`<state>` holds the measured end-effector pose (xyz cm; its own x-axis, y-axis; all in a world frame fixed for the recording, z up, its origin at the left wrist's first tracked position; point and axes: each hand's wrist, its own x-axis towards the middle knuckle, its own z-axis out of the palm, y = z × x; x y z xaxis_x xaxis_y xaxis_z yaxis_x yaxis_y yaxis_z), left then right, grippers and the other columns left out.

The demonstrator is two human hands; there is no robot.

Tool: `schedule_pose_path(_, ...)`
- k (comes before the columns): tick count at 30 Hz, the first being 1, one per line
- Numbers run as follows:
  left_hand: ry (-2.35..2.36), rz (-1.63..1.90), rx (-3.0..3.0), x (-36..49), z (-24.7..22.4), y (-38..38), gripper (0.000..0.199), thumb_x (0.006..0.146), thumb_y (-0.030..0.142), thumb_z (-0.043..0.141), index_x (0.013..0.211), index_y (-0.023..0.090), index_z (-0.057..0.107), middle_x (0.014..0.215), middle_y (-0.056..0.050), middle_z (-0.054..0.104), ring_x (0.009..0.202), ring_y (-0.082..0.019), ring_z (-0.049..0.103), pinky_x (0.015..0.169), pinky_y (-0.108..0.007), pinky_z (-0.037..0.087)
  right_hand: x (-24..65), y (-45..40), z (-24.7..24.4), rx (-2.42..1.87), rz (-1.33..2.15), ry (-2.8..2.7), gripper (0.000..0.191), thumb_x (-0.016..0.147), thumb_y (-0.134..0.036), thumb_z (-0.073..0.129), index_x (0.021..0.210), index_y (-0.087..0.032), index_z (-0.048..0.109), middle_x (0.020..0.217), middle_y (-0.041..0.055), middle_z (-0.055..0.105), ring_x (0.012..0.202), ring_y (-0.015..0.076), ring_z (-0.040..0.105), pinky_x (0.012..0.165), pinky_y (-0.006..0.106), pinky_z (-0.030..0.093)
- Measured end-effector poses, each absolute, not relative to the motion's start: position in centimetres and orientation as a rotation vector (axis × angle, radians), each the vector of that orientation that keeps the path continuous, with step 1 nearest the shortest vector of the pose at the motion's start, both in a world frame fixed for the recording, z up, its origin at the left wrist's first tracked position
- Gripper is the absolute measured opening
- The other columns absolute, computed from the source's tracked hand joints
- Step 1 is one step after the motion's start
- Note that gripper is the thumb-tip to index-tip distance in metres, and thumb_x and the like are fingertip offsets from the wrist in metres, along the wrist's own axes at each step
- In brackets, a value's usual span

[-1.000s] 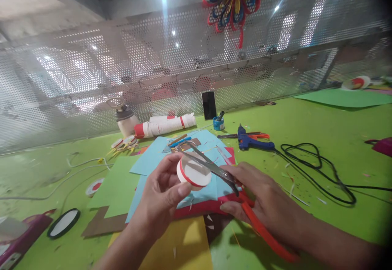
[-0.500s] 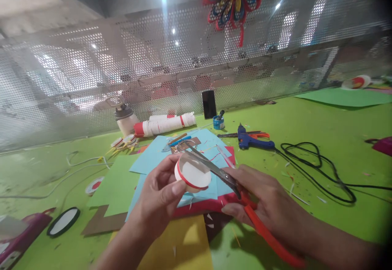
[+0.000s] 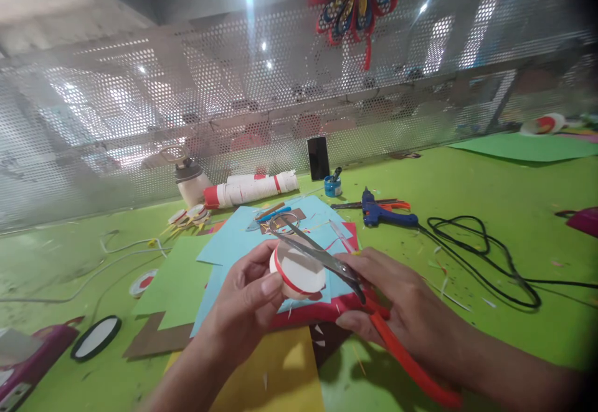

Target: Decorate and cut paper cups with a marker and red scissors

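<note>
Between the thumb and fingers of my left hand (image 3: 250, 293) is the cut-down bottom of a white paper cup (image 3: 303, 272), tilted so its inside faces me, with a red band round its side. My right hand (image 3: 397, 303) is closed round the red handles of a pair of scissors (image 3: 327, 259). The scissor blades point up and left across the cup's far rim, slightly apart. Under both hands lie light blue paper sheets (image 3: 219, 237) and a yellow sheet (image 3: 275, 368) with small white scraps near it.
A blue glue gun (image 3: 380, 212) with a looped black cord lies right. Behind stand a phone (image 3: 318, 158), a blue jar (image 3: 333, 186), stacked paper cups (image 3: 256, 189) and a pump bottle (image 3: 191, 181). Green paper (image 3: 175, 281) and a black-rimmed round piece (image 3: 96, 338) lie left.
The scissor blades have parted a little more over the cup rim. The cup has shifted slightly right and down in my left hand.
</note>
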<state>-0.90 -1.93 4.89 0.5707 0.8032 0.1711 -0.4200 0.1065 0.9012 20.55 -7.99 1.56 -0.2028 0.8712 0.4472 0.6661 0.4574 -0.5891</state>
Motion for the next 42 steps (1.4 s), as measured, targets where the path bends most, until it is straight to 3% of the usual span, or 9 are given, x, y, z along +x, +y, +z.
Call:
schedule_pose_path(16, 0.244, 0.851, 1.069, -1.1, 4.7, -1.1, 0.032, 0.084, 0.037, 0.064, 0.101, 0.011, 0.072, 0.087, -0.011, 0.073, 0.080, -0.023, 0.070, 0.074, -0.030, 0.057, 20.7, -8.0, 1.4, -1.300, 0.299, -1.963, 0.048, 0.089, -0.051, 0.060, 0.122, -0.017, 0.057, 0.098, 0.0106, 0.064, 0.090, 0.0260, 0.060, 0.080, 0.044, 0.050)
schedule_pose_path(22, 0.391, 0.965, 0.979, -0.7, 4.4, -1.1, 0.030, 0.086, 0.026, 0.064, 0.112, 0.013, 0.069, 0.108, -0.010, 0.071, 0.087, -0.017, 0.068, 0.076, -0.025, 0.058, 20.5, -7.7, 1.9, -1.360, 0.327, -1.918, 0.043, 0.089, -0.054, 0.058, 0.113, -0.019, 0.060, 0.094, 0.0084, 0.064, 0.084, 0.0247, 0.059, 0.076, 0.043, 0.050)
schedule_pose_path(25, 0.390, 1.014, 0.985, -0.6, 4.3, -1.3, 0.041, 0.080, 0.029, 0.072, 0.119, 0.016, 0.065, 0.118, -0.010, 0.066, 0.089, -0.019, 0.067, 0.074, -0.030, 0.060, 20.5, -7.6, 1.9, -1.378, 0.313, -1.913, 0.038, 0.089, -0.052, 0.059, 0.110, -0.020, 0.061, 0.093, 0.0073, 0.064, 0.084, 0.0236, 0.059, 0.075, 0.041, 0.050)
schedule_pose_path(30, 0.475, 1.067, 1.047, -0.4, 4.2, -1.4, 0.045, 0.073, 0.019, 0.080, 0.114, 0.019, 0.062, 0.104, -0.005, 0.067, 0.080, -0.013, 0.065, 0.072, -0.026, 0.059, 20.6, -7.7, 1.7, -1.408, 0.279, -1.907, 0.034, 0.088, -0.049, 0.062, 0.107, -0.020, 0.061, 0.094, 0.0068, 0.063, 0.086, 0.0241, 0.058, 0.076, 0.043, 0.049)
schedule_pose_path(42, 0.485, 1.072, 1.013, 0.0, 4.2, -1.6, 0.049, 0.065, 0.023, 0.087, 0.105, 0.019, 0.059, 0.095, -0.004, 0.070, 0.085, -0.018, 0.069, 0.076, -0.032, 0.061, 20.3, -7.7, 2.0, -1.403, 0.332, -1.906, 0.038, 0.090, -0.044, 0.061, 0.119, -0.019, 0.057, 0.101, 0.0100, 0.061, 0.093, 0.0262, 0.057, 0.081, 0.047, 0.048)
